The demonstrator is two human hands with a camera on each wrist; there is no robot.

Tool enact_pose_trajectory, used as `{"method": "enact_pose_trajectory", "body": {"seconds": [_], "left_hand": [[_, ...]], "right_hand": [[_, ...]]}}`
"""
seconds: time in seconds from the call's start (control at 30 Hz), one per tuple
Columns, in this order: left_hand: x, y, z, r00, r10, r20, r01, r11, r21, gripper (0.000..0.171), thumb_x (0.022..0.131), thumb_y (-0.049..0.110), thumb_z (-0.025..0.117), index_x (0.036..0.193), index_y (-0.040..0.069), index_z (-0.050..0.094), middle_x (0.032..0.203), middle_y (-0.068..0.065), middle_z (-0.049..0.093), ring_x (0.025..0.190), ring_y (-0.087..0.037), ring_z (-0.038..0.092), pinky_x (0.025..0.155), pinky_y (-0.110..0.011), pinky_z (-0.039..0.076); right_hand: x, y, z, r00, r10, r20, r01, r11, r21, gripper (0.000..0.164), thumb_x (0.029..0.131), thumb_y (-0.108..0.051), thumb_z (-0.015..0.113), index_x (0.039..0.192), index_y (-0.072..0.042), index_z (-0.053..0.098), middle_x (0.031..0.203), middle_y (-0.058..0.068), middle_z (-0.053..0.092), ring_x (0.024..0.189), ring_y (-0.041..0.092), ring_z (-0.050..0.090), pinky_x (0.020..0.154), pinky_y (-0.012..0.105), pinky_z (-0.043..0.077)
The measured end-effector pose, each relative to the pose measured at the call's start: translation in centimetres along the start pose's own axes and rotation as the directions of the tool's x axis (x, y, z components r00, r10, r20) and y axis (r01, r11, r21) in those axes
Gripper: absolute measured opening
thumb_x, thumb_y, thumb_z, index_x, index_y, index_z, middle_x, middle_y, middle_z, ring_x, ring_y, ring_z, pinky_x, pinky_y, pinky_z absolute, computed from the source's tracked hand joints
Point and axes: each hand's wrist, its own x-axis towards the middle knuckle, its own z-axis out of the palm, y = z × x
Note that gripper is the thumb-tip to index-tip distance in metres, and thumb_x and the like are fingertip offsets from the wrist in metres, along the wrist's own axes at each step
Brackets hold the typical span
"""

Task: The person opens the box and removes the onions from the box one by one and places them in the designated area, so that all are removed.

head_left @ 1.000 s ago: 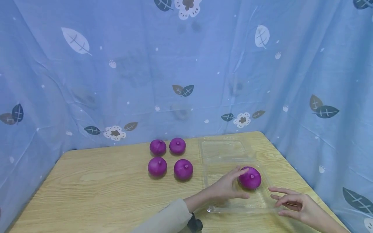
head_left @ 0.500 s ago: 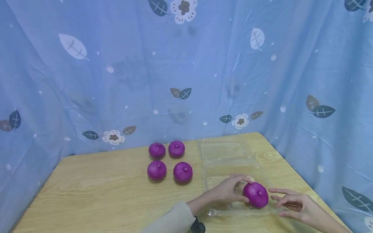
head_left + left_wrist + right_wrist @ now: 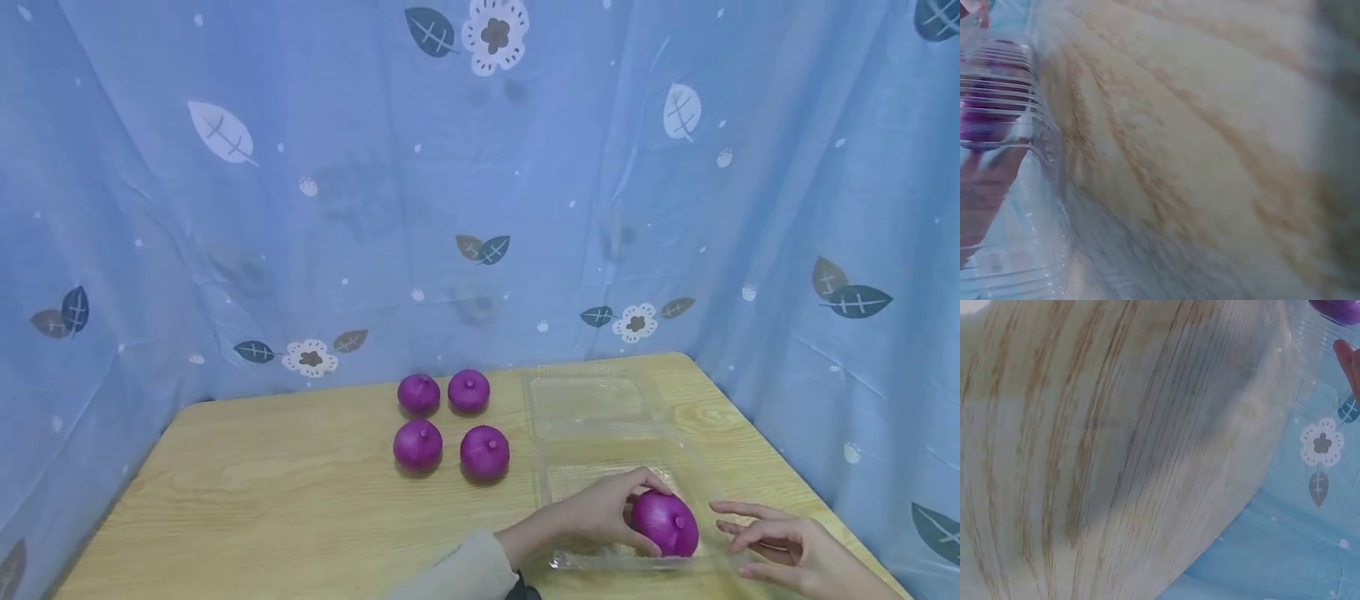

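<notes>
My left hand (image 3: 606,507) grips a purple onion (image 3: 666,523) from its left side, thumb in front and fingers behind. The onion sits low in the near right corner of a clear plastic clamshell box (image 3: 577,479), whose lid (image 3: 588,398) lies folded back behind it. In the left wrist view the onion (image 3: 988,119) shows through the box's ribbed wall. My right hand (image 3: 787,546) hovers just off the box's right side, fingers loosely bent and holding nothing. The right wrist view catches only a fingertip (image 3: 1349,362) of it, below the onion (image 3: 1338,309).
Several more purple onions stand in two rows left of the box, the nearest one (image 3: 484,452) close to its left wall. A wooden table (image 3: 285,492) carries everything. Blue leaf-print curtains (image 3: 360,208) enclose its back and sides. A black object (image 3: 522,590) shows by the left wrist.
The left hand closed on the onion and drew it toward the box's near right corner. The right hand kept about the same pose beside the box. The head view shifted slightly.
</notes>
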Motion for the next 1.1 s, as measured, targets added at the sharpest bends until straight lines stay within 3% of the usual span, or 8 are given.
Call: {"method": "enact_pose_trajectory", "body": {"seconds": [0.13, 0.23, 0.37, 0.5, 0.57, 0.8, 0.93, 1.1], "left_hand": [[-0.2, 0.0, 0.2, 1.0, 0.014, -0.02, -0.011, 0.992, 0.125, 0.078, 0.068, 0.008, 0.087, 0.135, 0.02, 0.05, 0.128, 0.006, 0.046, 0.116, 0.002, 0.041, 0.087, -0.011, 0.042], [-0.4, 0.1, 0.3, 0.999, -0.021, -0.037, 0.028, 0.984, 0.174, 0.077, 0.066, 0.009, 0.088, 0.133, 0.023, 0.051, 0.122, 0.007, 0.043, 0.113, 0.002, 0.038, 0.086, -0.012, 0.041], [-0.3, 0.2, 0.2, 0.997, -0.049, -0.055, 0.053, 0.996, 0.076, 0.073, 0.066, 0.007, 0.087, 0.126, 0.019, 0.047, 0.12, 0.008, 0.049, 0.109, 0.002, 0.047, 0.083, -0.011, 0.044], [-0.2, 0.2, 0.1, 0.996, -0.054, -0.074, 0.057, 0.998, 0.041, 0.075, 0.066, 0.008, 0.087, 0.129, 0.017, 0.046, 0.121, 0.008, 0.054, 0.106, 0.002, 0.051, 0.082, -0.01, 0.044], [-0.2, 0.2, 0.1, 0.995, -0.058, -0.082, 0.063, 0.997, 0.048, 0.075, 0.066, 0.009, 0.087, 0.129, 0.016, 0.047, 0.119, 0.008, 0.054, 0.105, 0.003, 0.051, 0.082, -0.01, 0.043], [-0.5, 0.1, 0.0, 0.981, -0.147, -0.129, 0.142, 0.989, -0.051, 0.074, 0.065, 0.014, 0.089, 0.12, 0.021, 0.041, 0.104, 0.012, 0.056, 0.092, 0.004, 0.054, 0.077, -0.011, 0.047], [-0.4, 0.2, -0.4, 0.986, -0.077, -0.149, 0.072, 0.997, -0.042, 0.071, 0.069, 0.018, 0.087, 0.127, 0.018, 0.047, 0.108, 0.011, 0.058, 0.094, 0.004, 0.053, 0.077, -0.01, 0.046], [-0.4, 0.4, -0.7, 0.992, 0.011, -0.126, -0.003, 0.998, 0.061, 0.06, 0.078, 0.027, 0.081, 0.132, 0.023, 0.055, 0.115, 0.012, 0.059, 0.101, 0.004, 0.046, 0.078, -0.008, 0.043]], "right_hand": [[-0.1, 0.0, 0.2, 1.0, -0.025, -0.005, 0.025, 1.0, -0.01, 0.029, 0.085, 0.022, 0.053, 0.109, 0.007, 0.062, 0.142, -0.015, 0.045, 0.122, 0.003, 0.05, 0.087, 0.023, 0.052], [0.0, -0.1, 0.3, 1.0, -0.004, -0.02, 0.004, 0.999, -0.032, 0.028, 0.085, 0.02, 0.055, 0.108, 0.006, 0.063, 0.141, -0.017, 0.046, 0.121, 0.001, 0.05, 0.086, 0.021, 0.053], [0.0, -0.1, 0.4, 0.999, -0.013, -0.035, 0.009, 0.995, -0.101, 0.026, 0.085, 0.018, 0.058, 0.106, 0.003, 0.064, 0.14, -0.018, 0.047, 0.12, 0.0, 0.051, 0.084, 0.02, 0.053], [0.1, 0.0, 0.5, 0.996, -0.06, -0.059, 0.05, 0.985, -0.165, 0.03, 0.081, 0.02, 0.06, 0.103, 0.001, 0.066, 0.139, -0.015, 0.048, 0.119, 0.001, 0.052, 0.084, 0.016, 0.051], [0.1, 0.0, 0.6, 0.995, -0.071, -0.067, 0.059, 0.984, -0.167, 0.031, 0.08, 0.021, 0.06, 0.102, 0.001, 0.066, 0.139, -0.015, 0.049, 0.119, 0.001, 0.052, 0.085, 0.014, 0.05], [0.3, -0.4, 0.8, 0.995, -0.074, -0.073, 0.061, 0.984, -0.168, 0.028, 0.08, 0.019, 0.063, 0.102, 0.001, 0.066, 0.139, -0.014, 0.049, 0.119, 0.001, 0.052, 0.086, 0.015, 0.05], [0.5, -0.9, 0.7, 0.995, -0.055, -0.084, 0.035, 0.975, -0.219, 0.026, 0.081, 0.016, 0.064, 0.101, 0.0, 0.067, 0.139, -0.014, 0.05, 0.118, 0.001, 0.053, 0.084, 0.016, 0.052], [0.4, -1.2, 0.8, 0.993, -0.052, -0.106, 0.021, 0.961, -0.276, 0.026, 0.08, 0.015, 0.065, 0.099, -0.003, 0.068, 0.137, -0.014, 0.051, 0.115, 0.0, 0.055, 0.08, 0.017, 0.053]]}}
